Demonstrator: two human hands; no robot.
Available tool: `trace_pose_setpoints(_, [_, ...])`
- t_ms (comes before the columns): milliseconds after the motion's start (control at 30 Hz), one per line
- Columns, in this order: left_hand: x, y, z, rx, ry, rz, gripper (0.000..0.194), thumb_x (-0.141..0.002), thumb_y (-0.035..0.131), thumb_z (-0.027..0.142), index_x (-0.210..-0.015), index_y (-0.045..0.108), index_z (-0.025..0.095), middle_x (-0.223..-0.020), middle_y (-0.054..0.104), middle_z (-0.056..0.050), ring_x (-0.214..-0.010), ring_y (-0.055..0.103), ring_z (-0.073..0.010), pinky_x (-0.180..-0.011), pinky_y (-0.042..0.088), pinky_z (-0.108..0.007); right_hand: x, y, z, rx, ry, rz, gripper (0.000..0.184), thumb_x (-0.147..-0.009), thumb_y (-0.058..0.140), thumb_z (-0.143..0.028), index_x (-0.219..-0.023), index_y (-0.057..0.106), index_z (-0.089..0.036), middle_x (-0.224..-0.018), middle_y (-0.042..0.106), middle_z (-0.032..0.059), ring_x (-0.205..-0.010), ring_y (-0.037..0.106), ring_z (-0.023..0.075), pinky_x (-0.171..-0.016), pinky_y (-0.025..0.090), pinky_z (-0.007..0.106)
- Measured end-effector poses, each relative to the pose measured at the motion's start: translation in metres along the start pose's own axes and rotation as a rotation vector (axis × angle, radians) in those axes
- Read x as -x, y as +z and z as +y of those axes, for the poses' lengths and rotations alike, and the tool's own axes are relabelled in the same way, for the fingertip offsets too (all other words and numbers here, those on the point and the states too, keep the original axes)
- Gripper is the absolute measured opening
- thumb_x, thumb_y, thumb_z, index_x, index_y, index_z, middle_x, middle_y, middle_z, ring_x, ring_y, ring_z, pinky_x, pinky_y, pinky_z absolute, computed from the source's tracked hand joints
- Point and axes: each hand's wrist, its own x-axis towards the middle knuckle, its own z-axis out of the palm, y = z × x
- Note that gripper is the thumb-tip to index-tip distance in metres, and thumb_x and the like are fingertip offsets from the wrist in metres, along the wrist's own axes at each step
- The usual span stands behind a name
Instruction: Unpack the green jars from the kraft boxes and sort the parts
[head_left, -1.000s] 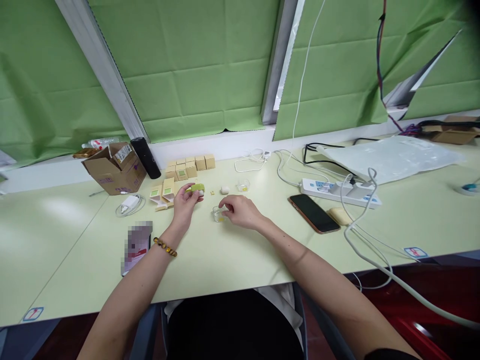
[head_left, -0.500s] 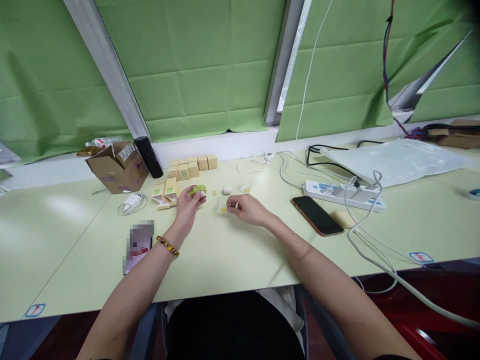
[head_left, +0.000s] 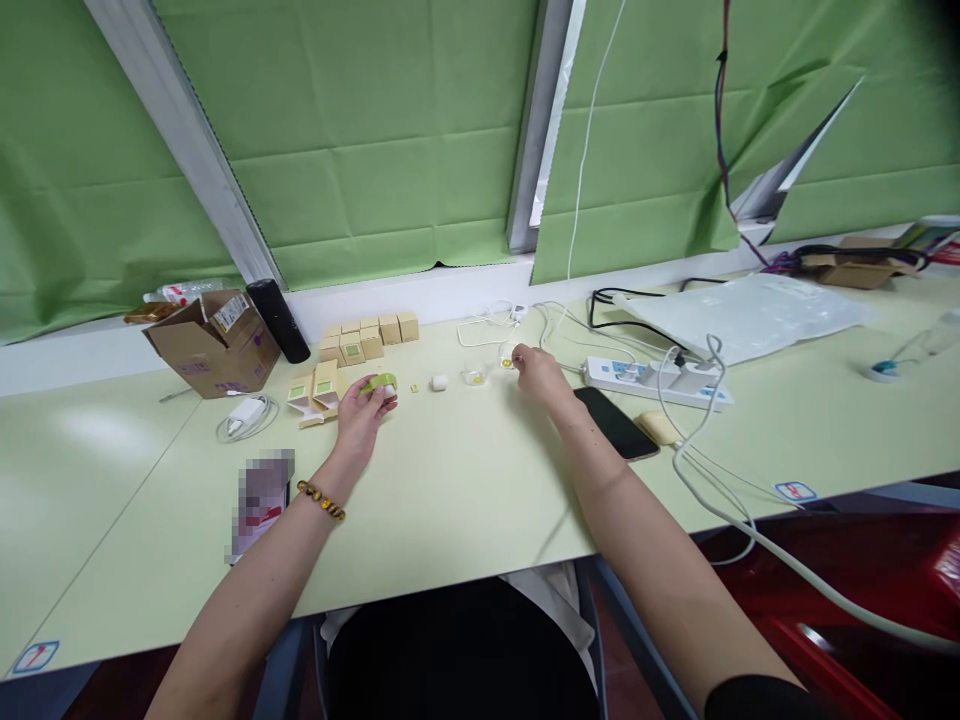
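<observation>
My left hand (head_left: 361, 410) is closed around a small light-green object (head_left: 383, 381) with a white part at its end. My right hand (head_left: 538, 375) reaches to the back of the table, its fingertips pinching a small clear plastic piece (head_left: 507, 362) with a yellow spot. A similar clear piece with yellow inside (head_left: 475, 375) lies on the table to the left of that hand. Between the hands stands a small white cylinder (head_left: 439, 382). A tiny yellow bit (head_left: 414, 388) lies just right of my left hand.
Two opened small boxes (head_left: 325, 384) stand left of my left hand, with several closed small boxes (head_left: 371, 342) behind. A cardboard box (head_left: 214, 350) and a black cylinder (head_left: 278, 320) stand further left. Rightward lie a phone (head_left: 616, 425), a power strip (head_left: 652, 382) and loose cables.
My right hand has moved right and away from me with the clear piece, past the other clear piece. My left hand keeps its hold on the green object. The view has shifted slightly right.
</observation>
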Motion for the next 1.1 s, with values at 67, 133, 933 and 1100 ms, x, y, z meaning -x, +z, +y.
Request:
trace_pose_setpoints(67, [0.000,0.000,0.001,0.009,-0.001,0.004,0.060,-0.073,0.097,0.039,-0.117,0.062,0.019,-0.099,0.078,-0.006,-0.087,0.076,-0.0164,-0.092,0.061,-0.036,0.000,0.009,0.002,0.009,-0.007,-0.037,0.024,-0.093,0.049,-0.007,-0.101,0.067,-0.018,-0.096,0.071,0.0141,-0.084,0.062,0.0248,-0.075,0.042,0.031])
trace_pose_setpoints(133, [0.000,0.001,0.002,0.018,0.001,0.000,0.059,-0.073,0.097,0.039,-0.116,0.062,0.019,-0.099,0.079,-0.006,-0.087,0.077,-0.0168,-0.091,0.061,-0.036,0.000,0.016,0.002,0.026,-0.014,-0.063,0.025,-0.091,0.050,-0.004,-0.103,0.068,-0.017,-0.099,0.072,0.0138,-0.087,0.062,0.0246,-0.077,0.042,0.030])
trace_pose_setpoints(933, [0.010,0.011,0.008,-0.006,-0.024,0.016,0.061,-0.072,0.096,0.042,-0.113,0.060,0.017,-0.098,0.078,-0.007,-0.082,0.077,-0.0177,-0.082,0.061,-0.033,0.010,-0.002,-0.031,0.163,-0.190,0.261,0.040,-0.094,0.057,-0.015,-0.133,0.064,-0.017,-0.134,0.062,0.0195,-0.120,0.054,0.0367,-0.094,0.049,0.047])
trace_pose_setpoints(1100, [0.017,0.018,0.007,-0.072,-0.020,-0.034,0.064,-0.070,0.095,0.052,-0.109,0.058,0.017,-0.089,0.076,-0.007,-0.069,0.070,-0.0145,-0.062,0.052,-0.026,0.036,0.002,-0.087,-0.012,-0.599,0.408,0.026,-0.102,0.053,-0.021,-0.126,0.064,-0.019,-0.124,0.065,0.0175,-0.112,0.058,0.0327,-0.086,0.052,0.045])
